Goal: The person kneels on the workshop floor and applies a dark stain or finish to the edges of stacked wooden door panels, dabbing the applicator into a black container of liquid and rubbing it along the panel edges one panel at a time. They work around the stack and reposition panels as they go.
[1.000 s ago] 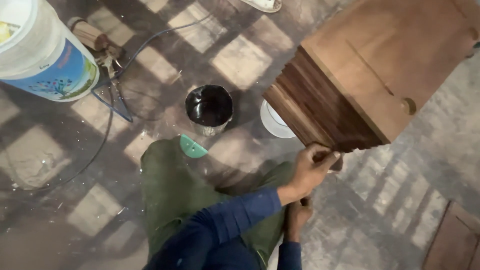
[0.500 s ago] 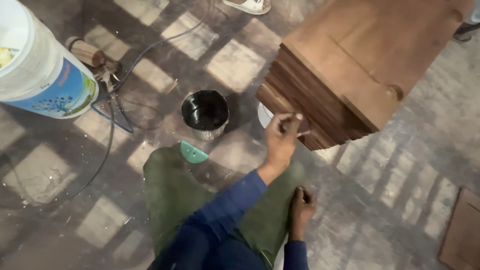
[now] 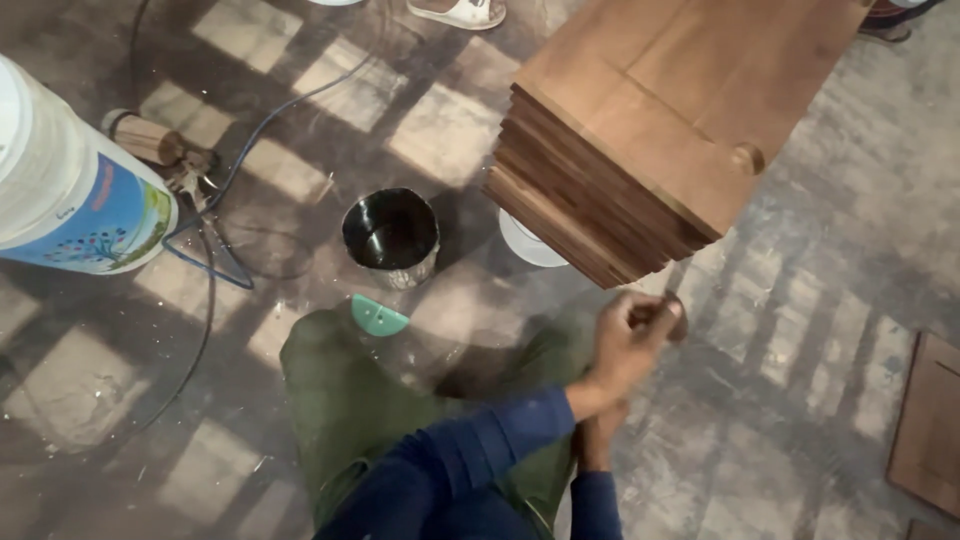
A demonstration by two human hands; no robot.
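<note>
Right hand [image 3: 628,340] clenched on thin brush handle [image 3: 668,292] below wood stack [image 3: 640,150]: light, stiff, pinch near end; left hand [image 3: 598,440] hidden, can't tell.

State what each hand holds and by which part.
Left hand pinches a small dark thing, maybe a brush, near its lower end; too blurred to be sure. Right hand is mostly hidden.

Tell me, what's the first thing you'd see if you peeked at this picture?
A big brown wooden cabinet piece fills the top right, tilted over the floor. Just under its stepped edge, the person's left hand pinches a small dark thing in its fingers. A tin of black liquid sits in the middle, and a large white bucket lies far left.
</note>
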